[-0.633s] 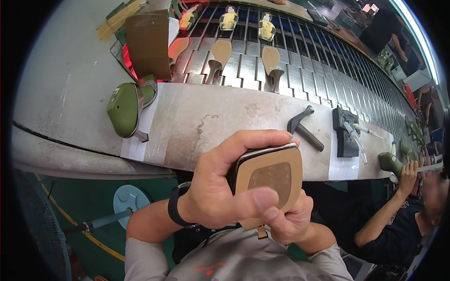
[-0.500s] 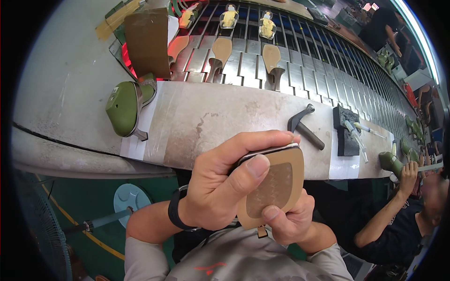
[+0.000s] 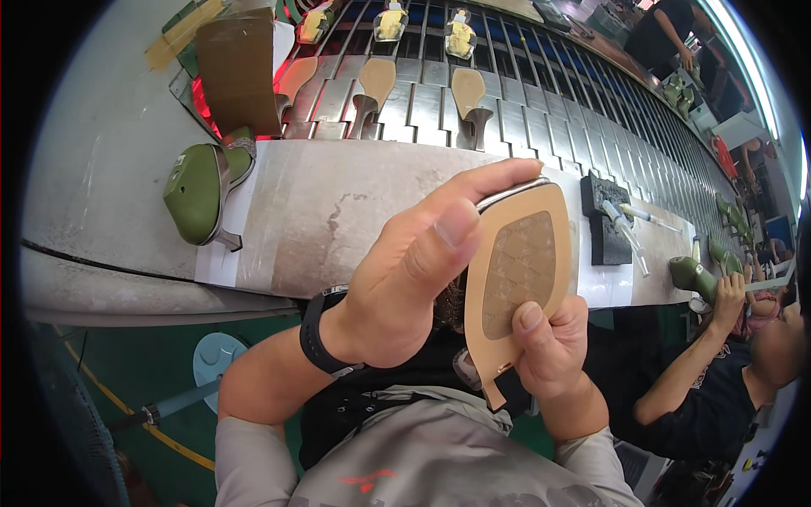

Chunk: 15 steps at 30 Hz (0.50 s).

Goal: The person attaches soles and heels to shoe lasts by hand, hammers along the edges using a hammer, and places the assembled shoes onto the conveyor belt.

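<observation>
A sole-up shoe (image 3: 521, 262) is between my hands, its tan sole facing me with a darker textured patch in the middle. Its toe has a shiny metallic edge, and its narrow end points down toward my lap. My left hand (image 3: 397, 279) cups the forepart from the left; the index finger stretches along the toe edge and the thumb stands beside the sole. The other left fingers are hidden behind the shoe. My right hand (image 3: 553, 351) grips the lower right side, its thumb pressed on the sole.
A green shoe last with straps (image 3: 196, 198) lies on the bench (image 3: 296, 194) at left. Tan soles (image 3: 376, 80) rest along the slatted conveyor (image 3: 515, 118) beyond. A black foam block (image 3: 601, 228) and syringe-like tubes (image 3: 629, 237) lie right. A co-worker (image 3: 710, 372) handles a green last there.
The shoe has moved up and right and turned more upright. My left thumb has lifted off the sole. The hammer seen earlier is now hidden behind my hands and the shoe.
</observation>
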Each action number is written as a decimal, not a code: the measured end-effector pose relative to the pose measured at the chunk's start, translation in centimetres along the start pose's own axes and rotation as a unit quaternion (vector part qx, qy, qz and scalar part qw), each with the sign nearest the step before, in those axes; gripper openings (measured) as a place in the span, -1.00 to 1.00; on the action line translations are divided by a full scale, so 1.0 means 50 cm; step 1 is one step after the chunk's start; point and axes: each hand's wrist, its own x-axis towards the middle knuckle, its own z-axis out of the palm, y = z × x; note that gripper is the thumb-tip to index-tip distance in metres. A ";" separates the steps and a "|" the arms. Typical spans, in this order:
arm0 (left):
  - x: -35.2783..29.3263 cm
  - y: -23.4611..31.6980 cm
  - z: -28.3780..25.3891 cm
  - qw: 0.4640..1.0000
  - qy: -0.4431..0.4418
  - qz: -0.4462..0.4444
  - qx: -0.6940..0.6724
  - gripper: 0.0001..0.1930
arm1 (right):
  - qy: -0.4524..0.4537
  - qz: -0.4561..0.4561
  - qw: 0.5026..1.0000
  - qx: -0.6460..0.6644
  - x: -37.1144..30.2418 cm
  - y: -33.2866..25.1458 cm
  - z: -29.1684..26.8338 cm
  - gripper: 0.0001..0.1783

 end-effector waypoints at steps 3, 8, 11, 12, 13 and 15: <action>0.004 -0.003 0.015 0.999 0.036 0.005 0.035 -0.21 | -0.010 -0.001 1.000 -0.014 0.003 -0.007 -0.006 -0.57; 0.059 -0.015 -0.009 0.998 0.057 0.023 0.028 -0.39 | -0.006 0.052 0.998 -0.043 0.045 -0.039 -0.023 -0.47; 0.089 -0.015 -0.050 0.999 -0.011 -0.008 0.040 -0.38 | 0.016 0.047 0.999 -0.008 0.078 -0.031 -0.033 -0.45; 0.092 -0.015 -0.055 0.999 -0.013 -0.010 0.037 -0.38 | 0.032 0.051 0.998 0.023 0.084 -0.032 -0.032 -0.46; 0.095 -0.016 -0.058 0.998 -0.025 -0.003 0.056 -0.38 | 0.035 0.046 0.997 0.043 0.086 -0.028 -0.035 -0.46; 0.099 -0.020 -0.072 0.994 -0.059 0.014 0.094 -0.37 | 0.040 0.050 0.997 0.042 0.088 -0.033 -0.037 -0.47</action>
